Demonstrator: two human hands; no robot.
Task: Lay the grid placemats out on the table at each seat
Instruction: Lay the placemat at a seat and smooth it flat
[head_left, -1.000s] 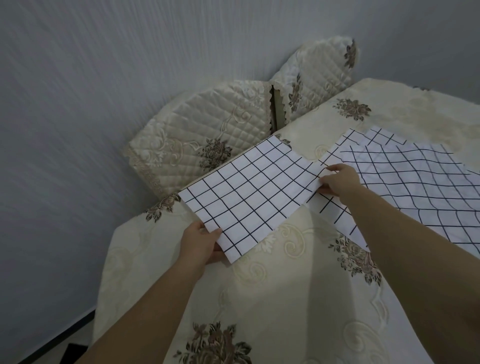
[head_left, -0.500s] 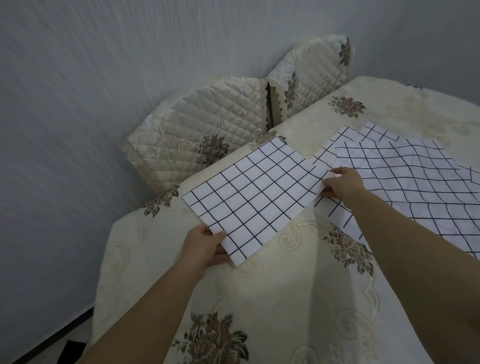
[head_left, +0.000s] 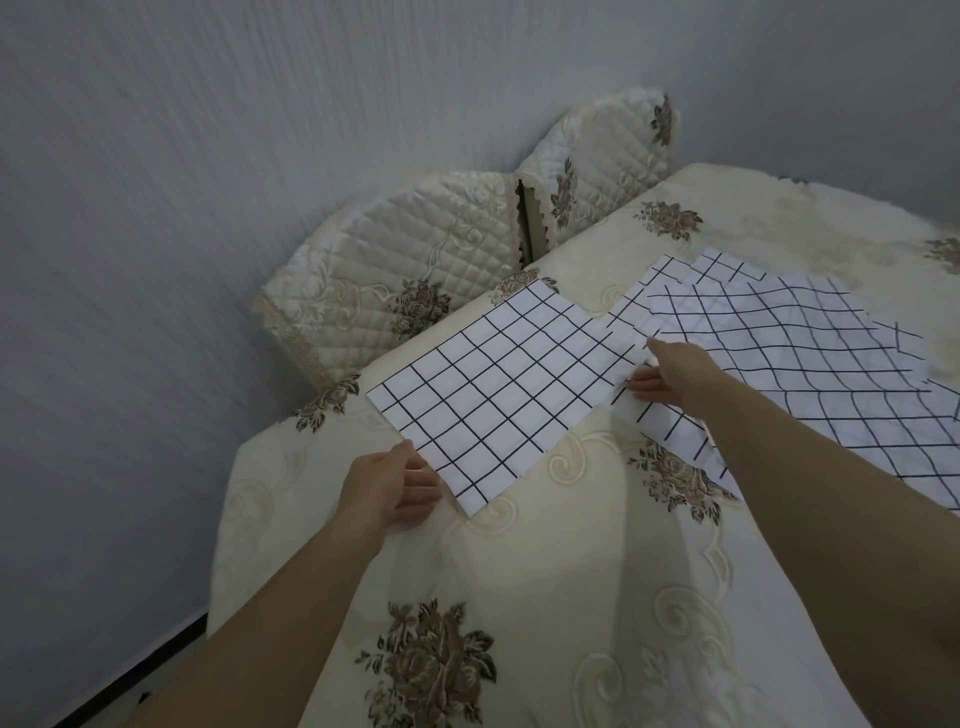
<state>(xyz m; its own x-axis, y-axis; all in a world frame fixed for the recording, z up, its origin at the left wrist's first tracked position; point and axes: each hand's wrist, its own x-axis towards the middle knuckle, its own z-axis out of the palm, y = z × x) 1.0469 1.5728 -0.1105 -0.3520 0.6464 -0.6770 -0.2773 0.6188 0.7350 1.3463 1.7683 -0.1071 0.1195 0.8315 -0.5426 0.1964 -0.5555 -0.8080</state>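
A white placemat with a black grid (head_left: 498, 395) lies low over the cream floral tablecloth (head_left: 545, 571), in front of the nearer quilted chair. My left hand (head_left: 389, 488) pinches its near left corner. My right hand (head_left: 670, 371) grips its right edge. To the right, a loose pile of further grid placemats (head_left: 810, 364) lies overlapped on the table, partly under my right forearm.
Two chairs with quilted cream covers stand at the table's far edge against the grey wall, the nearer chair (head_left: 395, 280) and the farther chair (head_left: 602, 161). The table's left edge drops to a dark floor strip (head_left: 130, 675).
Both hands have carried the placemat slightly down and toward me, nearer the tablecloth and squarer to the table edge. The pile at right has stayed put.
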